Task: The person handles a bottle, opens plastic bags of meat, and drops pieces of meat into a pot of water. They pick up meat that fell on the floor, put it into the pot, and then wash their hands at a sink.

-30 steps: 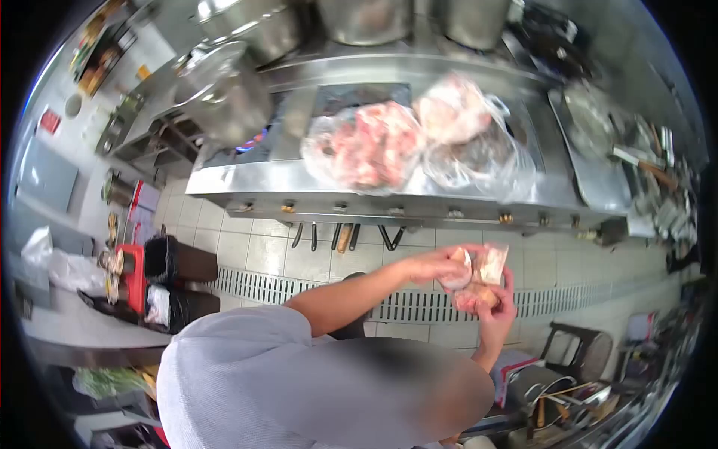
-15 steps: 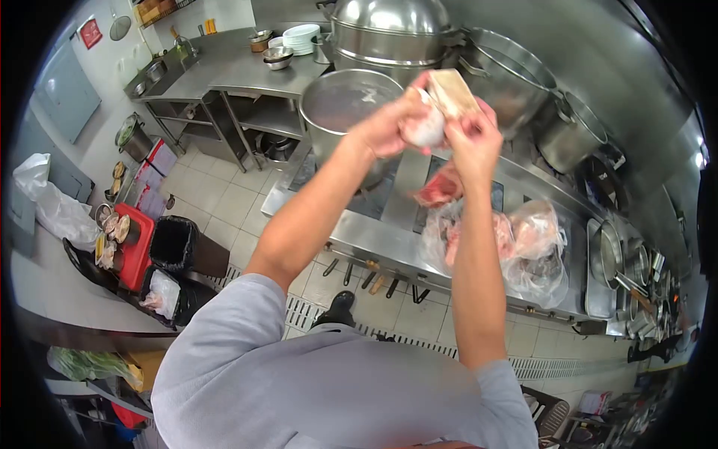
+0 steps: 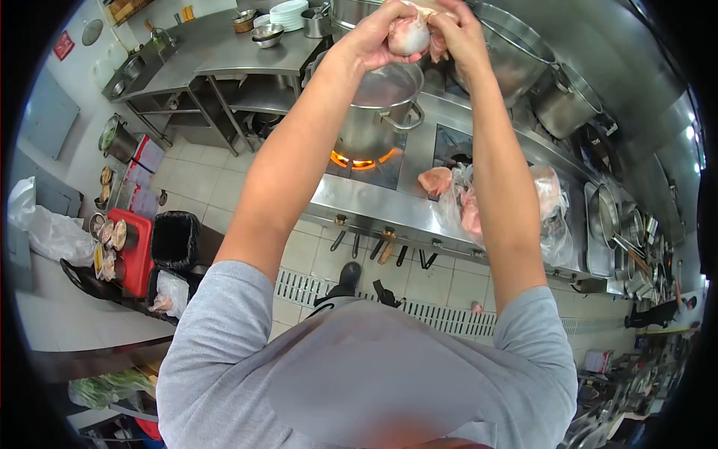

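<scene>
Above a large steaming pot [image 3: 368, 127], a meaty bone [image 3: 409, 36] with a pale rounded end is held up near the top edge of the view. My left hand [image 3: 374, 36] is wrapped round its rounded end. My right hand [image 3: 461, 37] has its fingers closed on the bone's other side, where part of it is hidden by the fingers. Orange flame [image 3: 363, 161] burns under the pot. On the stove's front right, plastic bags [image 3: 555, 224] hold pink meat, and another meat piece [image 3: 435, 181] lies beside them.
More large pots [image 3: 512, 56] stand along the back of the stove. A steel table [image 3: 224, 52] with bowls and plates is at the upper left. Black bins [image 3: 176, 239] and a red tray [image 3: 134, 258] stand at the left. A person [image 3: 666, 311] is far off at the right.
Both hands have moved up in the view with the bone, which has turned. The view has shifted, and the flame under the pot now shows.
</scene>
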`<state>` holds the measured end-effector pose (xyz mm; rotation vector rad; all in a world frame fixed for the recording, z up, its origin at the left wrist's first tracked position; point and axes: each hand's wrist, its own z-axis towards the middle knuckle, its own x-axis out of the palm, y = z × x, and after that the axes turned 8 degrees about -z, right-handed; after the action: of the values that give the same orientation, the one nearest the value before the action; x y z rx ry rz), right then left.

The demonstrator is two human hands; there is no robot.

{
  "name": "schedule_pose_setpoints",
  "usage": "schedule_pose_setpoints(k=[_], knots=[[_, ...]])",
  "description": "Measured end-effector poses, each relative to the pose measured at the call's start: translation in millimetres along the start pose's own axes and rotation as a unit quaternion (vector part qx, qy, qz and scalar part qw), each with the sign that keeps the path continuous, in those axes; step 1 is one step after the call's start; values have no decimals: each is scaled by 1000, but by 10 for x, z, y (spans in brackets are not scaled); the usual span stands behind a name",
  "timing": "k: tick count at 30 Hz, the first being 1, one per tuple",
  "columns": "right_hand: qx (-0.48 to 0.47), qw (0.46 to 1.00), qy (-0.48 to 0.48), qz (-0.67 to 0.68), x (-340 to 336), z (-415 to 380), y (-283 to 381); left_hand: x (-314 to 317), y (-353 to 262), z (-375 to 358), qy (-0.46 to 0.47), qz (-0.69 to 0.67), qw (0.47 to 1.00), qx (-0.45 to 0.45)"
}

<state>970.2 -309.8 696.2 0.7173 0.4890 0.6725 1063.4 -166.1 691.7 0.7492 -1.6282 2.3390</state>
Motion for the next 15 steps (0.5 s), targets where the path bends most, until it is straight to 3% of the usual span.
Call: schedule_pose_setpoints(k=[1, 3, 4, 11, 15], knots=[[-3, 1000, 2, -1, -12, -92, 8, 38, 30, -48, -41, 28, 999, 11], [163, 976, 101, 103, -22, -268, 30, 1, 109, -90, -42, 32, 998, 31], [199, 962, 115, 147, -25, -333, -20, -32, 146, -144, -43, 28, 999, 4], [242, 960, 38, 137, 170, -402, -262, -226, 227, -223, -47, 41, 997, -46], [241, 966, 47, 78, 276, -71, -438, -412, 34, -156, -65, 83, 993, -60]])
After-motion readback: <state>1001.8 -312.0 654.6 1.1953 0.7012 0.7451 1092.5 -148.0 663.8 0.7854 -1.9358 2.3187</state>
